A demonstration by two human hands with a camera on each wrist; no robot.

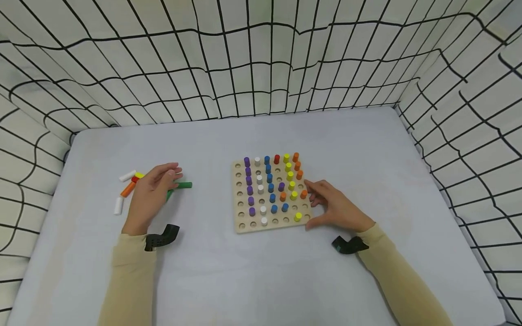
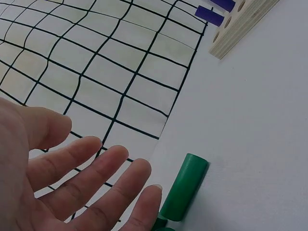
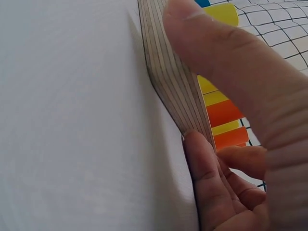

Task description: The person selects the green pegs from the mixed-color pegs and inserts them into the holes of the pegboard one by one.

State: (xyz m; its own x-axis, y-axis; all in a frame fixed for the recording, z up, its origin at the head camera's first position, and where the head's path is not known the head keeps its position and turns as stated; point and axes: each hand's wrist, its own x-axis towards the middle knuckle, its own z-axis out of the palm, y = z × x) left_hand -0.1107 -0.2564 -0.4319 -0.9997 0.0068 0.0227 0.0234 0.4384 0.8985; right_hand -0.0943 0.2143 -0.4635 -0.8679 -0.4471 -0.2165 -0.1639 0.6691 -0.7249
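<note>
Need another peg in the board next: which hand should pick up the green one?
Probably the left hand: it hovers open right beside the green peg. The right hand grips the pegboard's right edge.

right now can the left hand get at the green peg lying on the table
Probably yes: the left hand hovers open right beside the green peg, fingers almost over it, and nothing lies between them.

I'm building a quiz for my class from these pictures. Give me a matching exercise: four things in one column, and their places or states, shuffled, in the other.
Things:
1. left hand
2. right hand
3. green peg
4. peg board

Places or states:
A. lies flat on the table by the fingertips
B. grips the board's right edge
C. open, fingers straight, over loose pegs
D. holds upright coloured pegs

Pairs: 1-C, 2-B, 3-A, 4-D
</note>
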